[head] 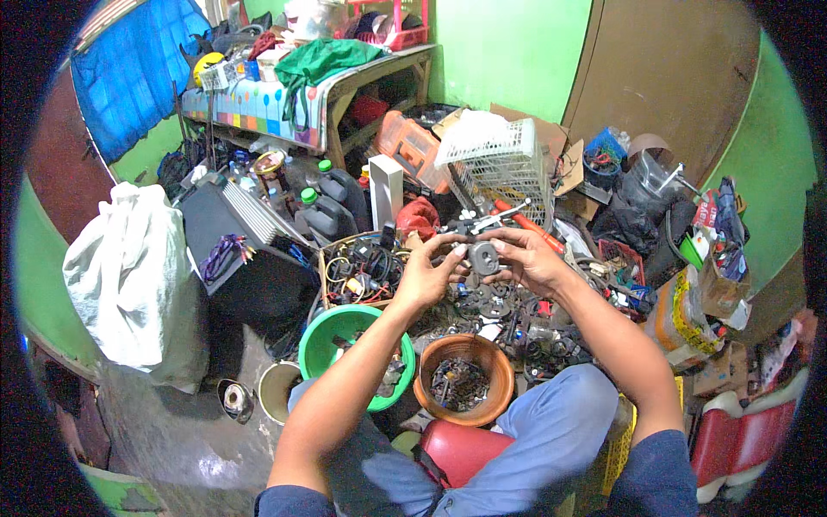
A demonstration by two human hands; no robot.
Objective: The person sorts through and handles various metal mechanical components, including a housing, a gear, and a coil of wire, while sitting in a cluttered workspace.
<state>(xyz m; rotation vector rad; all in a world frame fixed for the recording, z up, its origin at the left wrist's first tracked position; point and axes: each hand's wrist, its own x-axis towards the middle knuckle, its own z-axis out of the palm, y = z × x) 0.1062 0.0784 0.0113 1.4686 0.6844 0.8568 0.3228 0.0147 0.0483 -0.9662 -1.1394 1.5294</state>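
Note:
My right hand [526,262] grips a small grey round part with a hole in its middle [484,258], which looks like metal or plastic. My left hand [429,268] is raised just left of that part, thumb and forefinger close together by a small light piece [460,249]; whether it holds that piece I cannot tell. Below both hands lies a heap of small dark mechanical parts [494,307]. Nearer to me stand an orange-brown bowl of screws and small hardware [428,388] and a green basin [310,342] with some pieces in it.
A cardboard box of cables and adapters [323,274] stands left of the heap. Beyond are a white wire basket [533,155], an orange toolbox [413,148] and dark jugs with green caps [329,216]. A white sack [129,278] stands far left, a taped carton [678,323] on the right.

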